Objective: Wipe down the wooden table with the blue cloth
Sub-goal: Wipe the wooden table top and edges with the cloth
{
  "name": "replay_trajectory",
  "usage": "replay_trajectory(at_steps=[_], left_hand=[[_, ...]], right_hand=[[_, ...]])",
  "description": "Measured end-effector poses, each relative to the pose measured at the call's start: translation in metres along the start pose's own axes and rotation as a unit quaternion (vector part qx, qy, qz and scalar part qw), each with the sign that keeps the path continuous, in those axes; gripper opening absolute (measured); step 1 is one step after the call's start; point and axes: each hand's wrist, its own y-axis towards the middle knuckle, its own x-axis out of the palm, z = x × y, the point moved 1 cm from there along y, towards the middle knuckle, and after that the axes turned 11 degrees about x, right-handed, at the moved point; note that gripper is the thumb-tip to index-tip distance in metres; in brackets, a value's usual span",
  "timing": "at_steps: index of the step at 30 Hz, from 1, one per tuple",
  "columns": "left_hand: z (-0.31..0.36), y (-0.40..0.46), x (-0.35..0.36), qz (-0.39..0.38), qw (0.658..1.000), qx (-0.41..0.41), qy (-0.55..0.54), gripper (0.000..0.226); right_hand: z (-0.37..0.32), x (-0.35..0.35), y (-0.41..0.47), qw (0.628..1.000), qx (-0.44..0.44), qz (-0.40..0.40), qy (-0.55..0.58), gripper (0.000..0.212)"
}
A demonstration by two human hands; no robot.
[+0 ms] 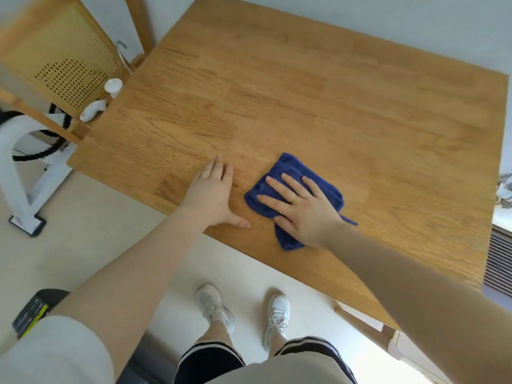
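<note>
Head view: right hand [302, 206] flat on blue cloth [288, 173]; left hand [213, 195] flat on wooden table [332, 92].

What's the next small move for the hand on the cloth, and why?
Probably slide the right hand forward, pushing the blue cloth away toward the far side. The hand lies flat on the cloth near the table's near edge, most of the wood beyond it is uncovered, and the left hand braces flat beside it.

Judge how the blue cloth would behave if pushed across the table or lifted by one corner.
The blue cloth looks like soft folded terry, so it would probably droop if lifted. Under the flat right hand it likely slides easily over the smooth wooden table, though its loose edges may bunch.
</note>
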Motion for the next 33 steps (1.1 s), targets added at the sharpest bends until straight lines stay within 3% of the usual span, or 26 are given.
replay_trajectory(at_steps=[4,6,10,15,22,25,28,30,33], left_hand=[[-0.022,-0.003,-0.01,0.004,0.999,0.054,0.001,0.133],[-0.035,-0.003,-0.014,0.009,0.996,0.081,-0.047,0.129],[-0.06,-0.004,-0.018,0.001,0.981,0.118,-0.155,0.115],[-0.075,-0.016,-0.021,0.062,0.973,0.195,-0.109,0.103],[-0.137,-0.015,-0.026,0.015,0.993,0.101,-0.055,0.114],[-0.155,-0.009,-0.022,0.006,0.998,0.065,0.016,0.125],[-0.162,-0.001,-0.016,-0.008,0.997,0.051,0.055,0.13],[-0.164,0.003,-0.015,-0.003,0.998,0.051,0.042,0.13],[-0.17,0.003,-0.012,0.013,0.997,0.067,0.02,0.13]], right_hand=[[0.01,-0.012,0.054,0.983,0.176,-0.02,0.05,0.05],[-0.002,-0.012,0.056,0.975,0.219,-0.015,0.047,0.051],[-0.058,0.003,0.021,0.992,0.121,0.025,0.01,0.054],[-0.075,0.003,0.031,1.0,0.022,0.008,-0.011,0.052],[-0.06,-0.008,0.097,0.953,0.292,0.032,0.068,0.052],[-0.094,-0.001,0.084,0.955,0.285,0.052,0.057,0.054],[-0.141,0.007,0.071,0.981,0.178,0.056,0.049,0.055],[-0.134,0.004,0.085,0.992,0.113,0.035,0.035,0.054],[-0.105,-0.009,0.128,0.98,0.181,0.051,0.059,0.055]])
